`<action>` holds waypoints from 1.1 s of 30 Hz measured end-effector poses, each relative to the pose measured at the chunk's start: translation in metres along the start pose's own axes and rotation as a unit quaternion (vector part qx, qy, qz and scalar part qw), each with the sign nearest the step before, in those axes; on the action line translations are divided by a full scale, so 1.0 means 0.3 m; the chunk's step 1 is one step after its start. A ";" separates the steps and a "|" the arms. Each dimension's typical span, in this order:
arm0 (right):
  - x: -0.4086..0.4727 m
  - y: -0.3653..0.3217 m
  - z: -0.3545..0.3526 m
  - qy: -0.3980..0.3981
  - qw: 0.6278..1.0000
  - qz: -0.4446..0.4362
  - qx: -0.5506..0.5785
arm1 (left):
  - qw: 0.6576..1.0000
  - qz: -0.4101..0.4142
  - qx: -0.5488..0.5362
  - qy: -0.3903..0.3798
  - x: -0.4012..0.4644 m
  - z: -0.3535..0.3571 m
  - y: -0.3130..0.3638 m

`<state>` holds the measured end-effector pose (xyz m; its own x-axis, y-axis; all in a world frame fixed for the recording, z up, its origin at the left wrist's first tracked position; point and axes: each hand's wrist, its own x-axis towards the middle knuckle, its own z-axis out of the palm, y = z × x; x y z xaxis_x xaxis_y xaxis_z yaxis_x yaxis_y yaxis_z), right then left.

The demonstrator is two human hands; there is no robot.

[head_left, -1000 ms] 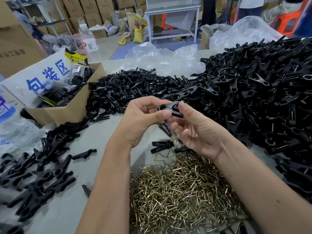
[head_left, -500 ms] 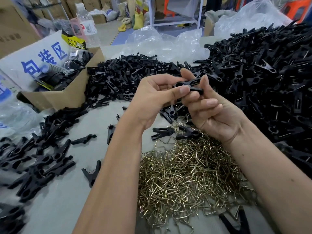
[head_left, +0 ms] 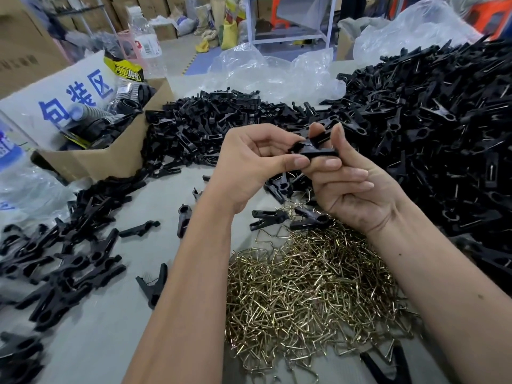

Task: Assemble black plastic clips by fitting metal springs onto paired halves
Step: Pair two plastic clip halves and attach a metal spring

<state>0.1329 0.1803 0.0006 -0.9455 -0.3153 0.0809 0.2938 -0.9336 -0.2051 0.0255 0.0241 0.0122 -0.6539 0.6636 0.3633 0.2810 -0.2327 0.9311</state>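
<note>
Both hands hold a black plastic clip [head_left: 314, 148] above the table's middle. My left hand [head_left: 249, 164] pinches its left end between thumb and curled fingers. My right hand [head_left: 349, 184] pinches the right end with thumb and index finger, the other fingers loosely extended below. A pile of brass-coloured metal springs [head_left: 310, 295] lies under my forearms. Loose black clip halves [head_left: 210, 131] are heaped behind my hands. Whether a spring sits on the held clip is hidden by my fingers.
A large mound of black clips [head_left: 443, 128] fills the right side. More black clips [head_left: 55, 259] lie at the left. A cardboard box [head_left: 94, 159] with tape rolls stands at back left. Clear plastic bags [head_left: 271, 70] lie behind the heaps.
Both hands have lifted the clip up and slightly away from me. My right fingers have shifted from curled under it to pinching its right end.
</note>
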 end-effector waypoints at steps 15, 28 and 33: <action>-0.006 0.014 0.014 -0.032 0.999 0.016 -0.012 | 0.997 -0.029 -0.057 -0.036 -0.021 -0.049 -0.004; 0.006 0.019 0.022 0.073 0.961 -0.119 -0.240 | 0.996 -0.014 0.067 0.062 -0.006 -0.093 -0.009; 0.033 -0.013 0.043 0.287 0.734 -0.314 -0.529 | 0.879 -0.094 0.341 0.319 -0.049 -0.276 -0.052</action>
<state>0.1243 0.1787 0.0148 -0.8400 0.5286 0.1225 -0.2123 -0.1123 -0.9707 -0.0272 -0.0409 -0.0048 -0.9338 0.0602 0.3526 0.3391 0.4626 0.8191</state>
